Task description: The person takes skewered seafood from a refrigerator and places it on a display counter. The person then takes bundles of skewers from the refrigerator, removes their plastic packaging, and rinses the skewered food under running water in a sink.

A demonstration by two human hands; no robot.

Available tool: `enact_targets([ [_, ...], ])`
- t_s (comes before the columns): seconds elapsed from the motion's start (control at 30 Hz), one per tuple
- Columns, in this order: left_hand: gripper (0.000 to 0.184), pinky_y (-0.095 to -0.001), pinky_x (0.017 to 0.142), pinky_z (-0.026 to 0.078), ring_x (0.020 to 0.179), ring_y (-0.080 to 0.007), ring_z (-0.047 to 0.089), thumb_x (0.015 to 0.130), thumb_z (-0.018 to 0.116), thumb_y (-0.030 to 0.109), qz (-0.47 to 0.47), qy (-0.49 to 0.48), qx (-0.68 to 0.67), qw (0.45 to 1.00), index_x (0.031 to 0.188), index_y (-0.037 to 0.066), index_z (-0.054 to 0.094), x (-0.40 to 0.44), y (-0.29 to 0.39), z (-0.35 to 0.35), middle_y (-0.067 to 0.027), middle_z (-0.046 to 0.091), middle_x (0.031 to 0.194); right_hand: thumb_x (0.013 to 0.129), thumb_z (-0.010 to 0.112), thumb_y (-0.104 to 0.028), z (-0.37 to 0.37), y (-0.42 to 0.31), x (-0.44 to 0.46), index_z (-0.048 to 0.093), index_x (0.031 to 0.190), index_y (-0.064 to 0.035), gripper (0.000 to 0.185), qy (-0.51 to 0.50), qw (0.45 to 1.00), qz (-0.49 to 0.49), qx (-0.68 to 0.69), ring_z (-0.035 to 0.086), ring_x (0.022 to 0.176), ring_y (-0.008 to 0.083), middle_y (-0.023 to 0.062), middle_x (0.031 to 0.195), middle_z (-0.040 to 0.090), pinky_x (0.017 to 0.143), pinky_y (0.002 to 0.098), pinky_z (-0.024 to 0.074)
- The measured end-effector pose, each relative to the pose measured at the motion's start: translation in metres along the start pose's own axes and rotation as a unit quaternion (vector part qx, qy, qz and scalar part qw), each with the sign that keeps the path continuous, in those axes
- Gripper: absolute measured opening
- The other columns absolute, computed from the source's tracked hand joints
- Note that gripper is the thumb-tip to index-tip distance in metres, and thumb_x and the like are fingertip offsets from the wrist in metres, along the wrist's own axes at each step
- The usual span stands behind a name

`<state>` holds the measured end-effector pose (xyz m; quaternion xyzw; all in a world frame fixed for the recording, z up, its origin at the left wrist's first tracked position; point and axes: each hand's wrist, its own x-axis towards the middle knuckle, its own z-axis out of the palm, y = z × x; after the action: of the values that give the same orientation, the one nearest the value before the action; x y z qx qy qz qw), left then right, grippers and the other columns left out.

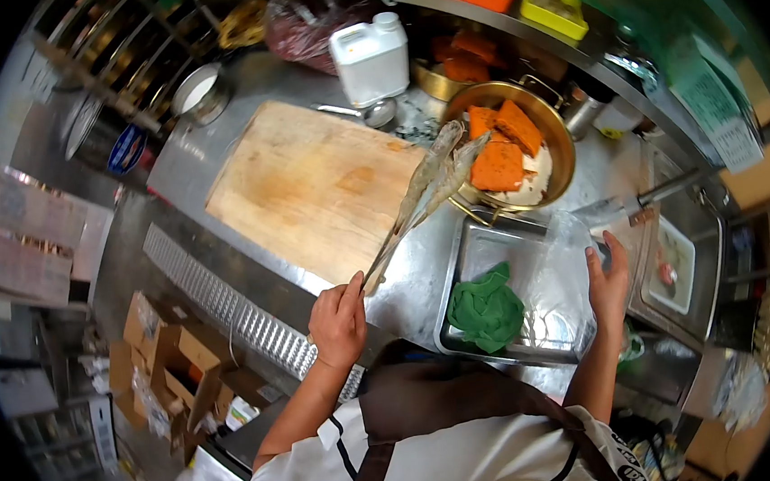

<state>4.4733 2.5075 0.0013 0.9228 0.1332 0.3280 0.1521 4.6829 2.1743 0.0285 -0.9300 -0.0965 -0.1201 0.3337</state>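
Note:
My left hand (pixel 337 321) is closed around the thin ends of a few skewers. Greyish, translucent prawns (pixel 434 173) appear to be threaded along their far part, which reaches over the cutting board's right edge toward the brass pot. My right hand (pixel 608 282) has its thumb and fingers apart, beside a clear plastic sheet or bag (pixel 566 244) at the right side of a metal tray (pixel 443 322). Whether its fingertips touch the plastic I cannot tell. A crumpled green cloth (pixel 485 309) lies in the tray.
A wooden cutting board (pixel 309 192) covers the counter's left part. Beyond the tray stands a brass pot (pixel 561 150) holding orange blocks (pixel 498 164). A white jug (pixel 371 61) and a ladle (pixel 379 112) are behind the board. On the right is a sink (pixel 709 278).

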Motion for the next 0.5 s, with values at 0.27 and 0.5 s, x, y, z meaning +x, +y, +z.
enact_targets([
  [0.27,0.028,-0.0349,0.063,0.046,0.073,-0.0267,0.056,0.075,0.064,0.001,-0.123,0.026,0.022,0.992,0.102,0.003,0.059,-0.025,-0.029,-0.030,-0.0106,0.057,0.080,0.084,0.059,-0.012,0.047,-0.047,0.013,0.052,0.116,0.0022,0.036,-0.064,0.993,-0.036,0.091,0.048,0.113,0.0283,0.0174,0.117,0.055,0.098,0.0349,0.0336],
  [0.5,0.022,-0.0362,0.064,0.046,0.073,-0.0291,0.056,0.078,0.061,0.003,-0.240,0.094,0.034,0.966,0.100,0.002,0.058,-0.045,-0.122,-0.076,-0.0128,0.057,0.082,0.086,0.058,-0.014,0.128,-0.120,0.013,0.052,0.118,0.0024,0.037,-0.118,0.984,-0.081,0.104,0.048,0.113,0.0273,0.0166,0.119,0.053,0.098,0.0346,0.0333],
])
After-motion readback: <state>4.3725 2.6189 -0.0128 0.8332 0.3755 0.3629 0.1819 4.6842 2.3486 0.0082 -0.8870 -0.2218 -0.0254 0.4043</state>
